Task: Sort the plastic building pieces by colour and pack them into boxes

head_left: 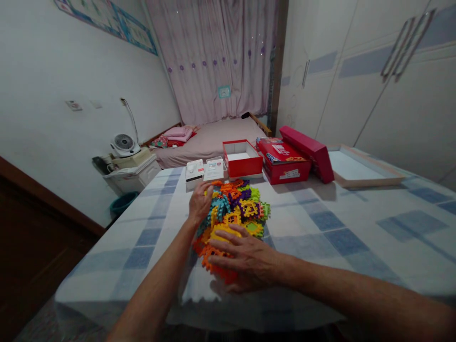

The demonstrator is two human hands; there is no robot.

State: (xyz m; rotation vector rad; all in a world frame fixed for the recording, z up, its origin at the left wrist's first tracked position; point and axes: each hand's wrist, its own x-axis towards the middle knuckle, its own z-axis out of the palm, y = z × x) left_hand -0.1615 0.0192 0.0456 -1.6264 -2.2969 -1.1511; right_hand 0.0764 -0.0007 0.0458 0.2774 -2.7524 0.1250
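Note:
A heap of flat, notched interlocking plastic pieces [233,217] in orange, yellow, purple, blue and green lies on the checked tablecloth in front of me. My right hand [245,255] rests palm down on the near side of the heap. Its fingers are spread over the yellow and orange pieces, gripping none. Along the heap's far left side, my left hand [200,203] is cupped against the blue and yellow pieces. Its fingers are loosely bent and apart, and part of them is hidden from view.
Behind the heap are white boxes [194,172], an open red box [243,166] and a closed red box [288,168]. A red lid [308,154] leans against the latter. A shallow tray-like lid [366,178] lies at right. The table's near edge [199,304] runs below my arms.

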